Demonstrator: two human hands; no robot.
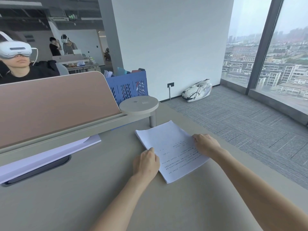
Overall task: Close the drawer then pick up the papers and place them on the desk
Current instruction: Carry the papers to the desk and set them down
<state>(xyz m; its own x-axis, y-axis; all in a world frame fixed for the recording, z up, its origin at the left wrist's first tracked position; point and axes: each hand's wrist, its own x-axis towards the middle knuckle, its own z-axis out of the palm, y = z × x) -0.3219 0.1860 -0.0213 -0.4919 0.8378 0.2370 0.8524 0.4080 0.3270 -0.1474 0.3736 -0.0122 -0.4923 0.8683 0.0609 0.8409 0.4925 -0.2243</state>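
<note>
Nearest the camera, two bare forearms reach forward over the beige desk (83,189) and meet at a stapled-looking stack of printed papers (168,144). The left hand (146,162) rests with fingers curled on the stack's left edge, thumb laid on the top sheet; the right hand (206,145) presses down on the right edge, fingers folded under so their tips are hidden. Neither hand looks to be lifting. Between the two hands the stack lies flat on the desk surface, its near corner just short of the left wrist.

No drawer shows anywhere in view, so whether it is shut cannot be read here. Judging from the papers lying on the desk, the placing step seems done or almost done; what remains is probably only letting go.

Beyond the hands, past the stack's far corner, a round raised shelf (139,104) stands on a short post. To the left of the grip, a second sheaf of white sheets (50,155) lies under the pink desk divider (55,104). Farther off stands a blue perforated file rack (128,87).
</note>
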